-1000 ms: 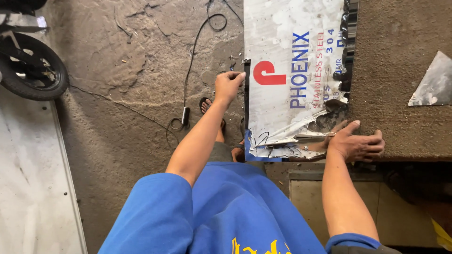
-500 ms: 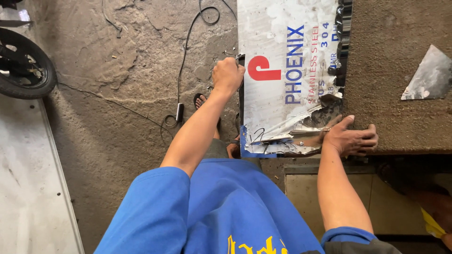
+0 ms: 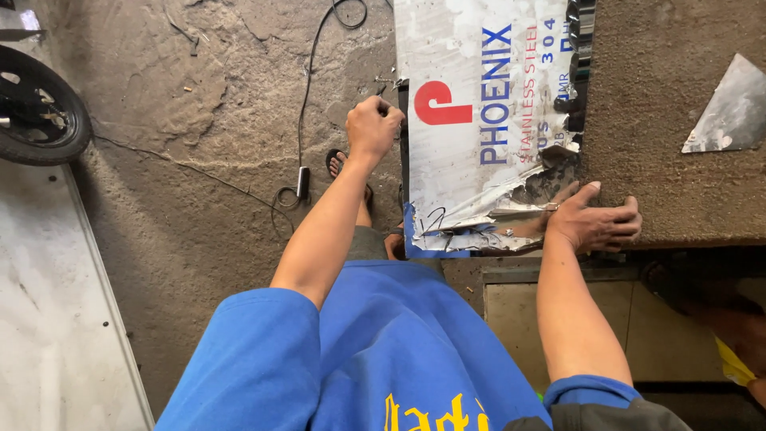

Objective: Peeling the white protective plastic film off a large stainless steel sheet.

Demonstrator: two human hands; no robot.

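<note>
Both of my hands are on the big flat metal sheet (image 3: 487,120), the white one with a torn film on top. My left hand (image 3: 373,128) is closed into a fist on the sheet's left edge, out over the floor. I think it grips that edge, but the fist hides the fingers, so I cannot be sure. My right hand (image 3: 594,223) lies flat and open, fingers spread, on the near right corner where the film is ripped, half on the brown table top (image 3: 662,96).

From me, the sheet runs straight away, long side pointing forward, near end just past my blue shirt (image 3: 399,351). It sits between my two hands, and both are about as near.

To the left I see open rough floor (image 3: 199,120) with a thin black cable (image 3: 307,88) lying on it, near my foot in a sandal (image 3: 339,164). A black wheel (image 3: 40,108) is far off to the left. On the right, the table has bare room, with a small shiny metal scrap (image 3: 730,108) well apart from the sheet. Dark metal bits (image 3: 578,48) line the sheet's right edge.
</note>
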